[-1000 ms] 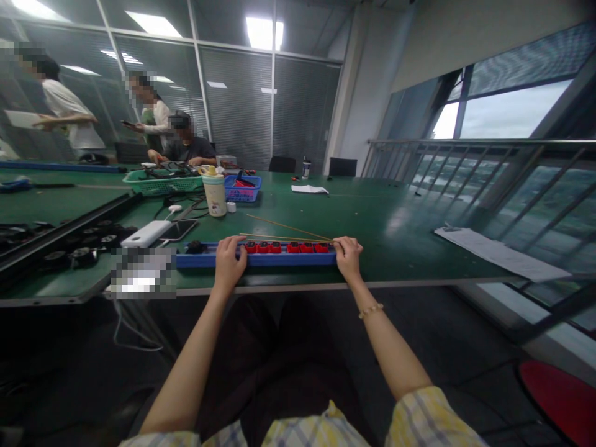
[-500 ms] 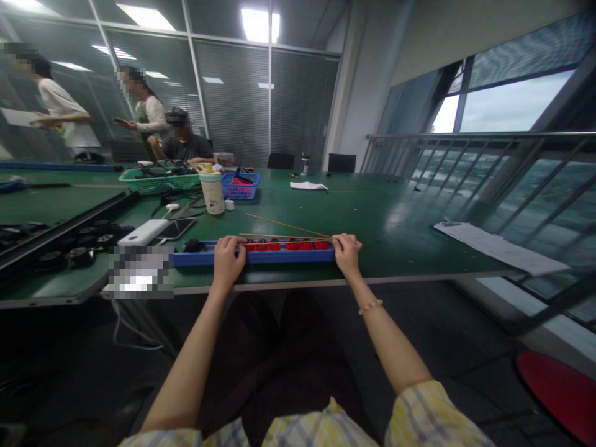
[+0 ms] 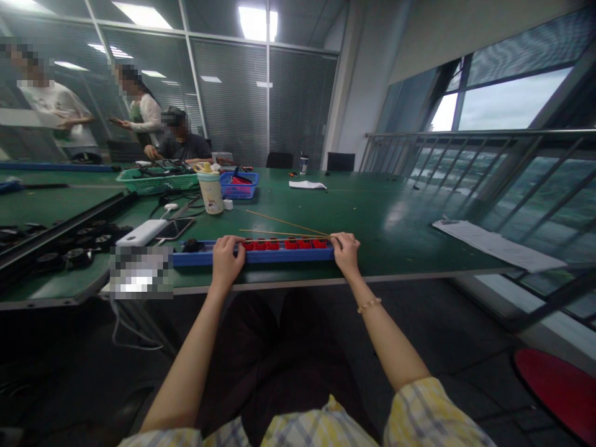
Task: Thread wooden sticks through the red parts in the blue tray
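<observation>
A long blue tray (image 3: 288, 256) lies along the table's near edge, holding a row of red block-like parts (image 3: 298, 243) and a black part (image 3: 192, 245) at its left end. My left hand (image 3: 227, 262) is closed over the tray, its fingertips at the leftmost red part; what they pinch is hidden. At the tray's right end my right hand (image 3: 346, 251) pinches thin yellow strands (image 3: 284, 221), two of which stretch out leftward behind the tray. The fingertips cover where the strands meet.
Left of the tray are a white power bank (image 3: 142, 232), a phone (image 3: 176, 228) and black round parts (image 3: 79, 256). A cup (image 3: 211, 194), a green basket (image 3: 158, 182) and a blue basket (image 3: 239, 186) stand farther back. Papers (image 3: 496, 244) lie right. Several people are across the table.
The yellow strand seen across the red parts between my hands no longer shows clearly there. Both hands stay nearly in place. In the background, the person at far left has turned.
</observation>
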The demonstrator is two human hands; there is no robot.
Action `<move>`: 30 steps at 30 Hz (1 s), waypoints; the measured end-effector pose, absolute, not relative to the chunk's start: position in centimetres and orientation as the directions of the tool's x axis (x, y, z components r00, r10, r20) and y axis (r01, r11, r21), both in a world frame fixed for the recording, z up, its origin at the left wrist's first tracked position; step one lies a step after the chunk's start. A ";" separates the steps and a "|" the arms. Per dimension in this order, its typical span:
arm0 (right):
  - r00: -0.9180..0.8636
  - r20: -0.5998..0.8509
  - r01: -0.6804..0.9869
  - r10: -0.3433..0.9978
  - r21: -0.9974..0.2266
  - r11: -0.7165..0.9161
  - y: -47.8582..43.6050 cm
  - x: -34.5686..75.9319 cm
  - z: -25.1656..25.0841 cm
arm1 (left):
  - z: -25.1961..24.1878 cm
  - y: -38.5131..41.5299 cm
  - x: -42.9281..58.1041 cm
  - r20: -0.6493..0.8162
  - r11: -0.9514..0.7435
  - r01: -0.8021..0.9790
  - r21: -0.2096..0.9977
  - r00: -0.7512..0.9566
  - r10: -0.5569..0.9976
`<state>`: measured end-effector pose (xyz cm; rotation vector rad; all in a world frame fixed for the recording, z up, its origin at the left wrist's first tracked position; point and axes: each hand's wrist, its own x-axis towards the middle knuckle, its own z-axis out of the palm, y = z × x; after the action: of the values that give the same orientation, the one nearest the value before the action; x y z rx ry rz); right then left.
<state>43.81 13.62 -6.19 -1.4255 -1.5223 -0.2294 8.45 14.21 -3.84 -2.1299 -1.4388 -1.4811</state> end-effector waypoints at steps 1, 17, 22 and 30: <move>0.193 0.741 0.832 0.643 -0.472 0.293 13.6 43.8 -6.2 | -3.9 14.2 8.4 0.794 -0.515 0.780 0.356 0.038 0.606; 0.282 0.794 0.791 0.539 -0.511 0.338 13.4 44.2 -5.8 | -4.1 14.5 8.4 0.787 -0.501 0.789 0.356 0.036 0.616; 0.295 0.799 0.816 0.523 -0.496 0.298 13.5 44.3 -6.0 | -4.1 14.5 8.4 0.795 -0.509 0.781 0.361 0.028 0.605; 0.227 0.808 0.832 0.543 -0.451 0.324 13.5 44.0 -5.8 | -4.0 14.4 8.4 0.827 -0.515 0.772 0.373 -0.026 0.561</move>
<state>43.99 13.50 -5.83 -1.3442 -1.4430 -0.3163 8.41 14.37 -4.03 -2.0430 -1.4265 -1.5654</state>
